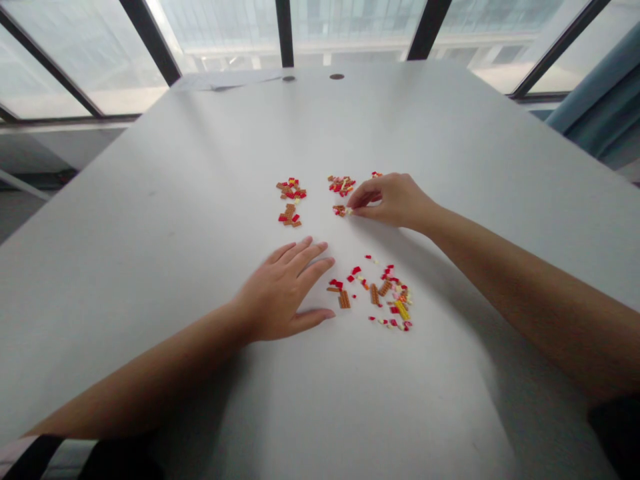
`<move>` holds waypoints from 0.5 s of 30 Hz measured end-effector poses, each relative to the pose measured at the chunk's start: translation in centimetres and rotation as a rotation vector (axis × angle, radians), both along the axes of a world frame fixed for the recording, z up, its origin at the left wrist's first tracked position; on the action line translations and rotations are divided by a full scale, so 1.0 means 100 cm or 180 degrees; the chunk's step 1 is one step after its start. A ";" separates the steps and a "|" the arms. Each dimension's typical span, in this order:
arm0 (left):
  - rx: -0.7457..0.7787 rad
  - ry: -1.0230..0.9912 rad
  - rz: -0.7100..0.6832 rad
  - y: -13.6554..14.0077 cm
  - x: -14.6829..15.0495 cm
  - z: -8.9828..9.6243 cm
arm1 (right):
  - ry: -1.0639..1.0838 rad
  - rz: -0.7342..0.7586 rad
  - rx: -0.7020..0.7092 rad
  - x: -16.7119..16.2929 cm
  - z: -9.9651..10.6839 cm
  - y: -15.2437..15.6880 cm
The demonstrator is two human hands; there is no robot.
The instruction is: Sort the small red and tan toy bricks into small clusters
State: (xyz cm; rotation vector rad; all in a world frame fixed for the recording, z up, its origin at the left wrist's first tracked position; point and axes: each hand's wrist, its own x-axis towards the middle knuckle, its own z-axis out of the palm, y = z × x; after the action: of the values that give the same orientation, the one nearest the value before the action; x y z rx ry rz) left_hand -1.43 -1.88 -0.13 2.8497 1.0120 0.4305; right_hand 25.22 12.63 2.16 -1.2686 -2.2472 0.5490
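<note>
My left hand (283, 293) lies flat on the white table with its fingers spread, holding nothing. Its fingertips are just left of a loose scatter of toy building bricks, with brown bricks (344, 299), red bricks (357, 270) and a long yellow brick (402, 310) among them. My right hand (393, 200) is pinched at the edge of a small brick pile (339, 210), and a tiny cream brick (349, 211) shows at its fingertips. Just behind that sits a larger mixed pile (342, 185). A few red pieces (377, 175) peek out beyond the right hand, which hides part of that area.
Two more piles stand to the left, a red and brown brick heap (291, 189) and a mostly brown brick heap (290, 215) in front of it. Paper sheets (220, 81) and two round discs (337, 77) are at the table's far edge, before the windows.
</note>
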 end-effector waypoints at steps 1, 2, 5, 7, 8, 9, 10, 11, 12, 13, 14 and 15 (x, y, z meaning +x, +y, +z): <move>0.0007 -0.0001 0.0002 0.000 0.000 0.000 | 0.0020 0.0016 -0.0007 -0.001 0.000 0.000; 0.0007 0.0001 0.0002 0.000 0.000 0.000 | 0.0027 0.0027 -0.0018 -0.002 -0.001 0.000; 0.0000 0.0014 0.0007 0.000 -0.001 0.000 | -0.0020 -0.0005 -0.0027 -0.005 -0.001 -0.001; -0.0002 0.0012 0.0010 0.000 -0.001 0.000 | -0.0089 -0.0017 0.0062 -0.007 -0.001 -0.001; -0.0003 0.0007 0.0013 0.000 -0.001 0.000 | -0.0125 -0.0015 0.0141 -0.008 -0.001 -0.001; -0.0008 0.0003 0.0015 0.000 -0.001 0.000 | -0.0166 -0.0012 0.0224 -0.008 -0.001 -0.001; -0.0019 -0.0001 0.0015 0.000 0.000 -0.001 | -0.0218 -0.0008 0.0292 -0.008 0.000 -0.001; -0.0031 -0.0009 0.0016 0.000 0.000 -0.001 | -0.0274 -0.0006 0.0339 -0.008 0.000 -0.001; -0.0048 -0.0019 0.0018 0.000 0.000 -0.001 | -0.0327 -0.0011 0.0368 -0.008 0.001 -0.002; -0.0069 -0.0028 0.0023 0.000 0.000 -0.001 | -0.0363 -0.0020 0.0383 -0.007 0.001 -0.003; -0.0087 -0.0036 0.0026 0.000 0.000 -0.001 | -0.0382 -0.0022 0.0390 -0.007 0.002 -0.004; -0.0105 -0.0043 0.0028 0.000 0.000 0.000 | -0.0384 -0.0018 0.0392 -0.006 0.004 -0.006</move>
State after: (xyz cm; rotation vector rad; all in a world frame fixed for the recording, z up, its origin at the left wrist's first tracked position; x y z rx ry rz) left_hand -1.47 -1.89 -0.17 2.8104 1.0202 0.4290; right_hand 24.62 12.04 2.54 -1.2756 -2.3357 0.3342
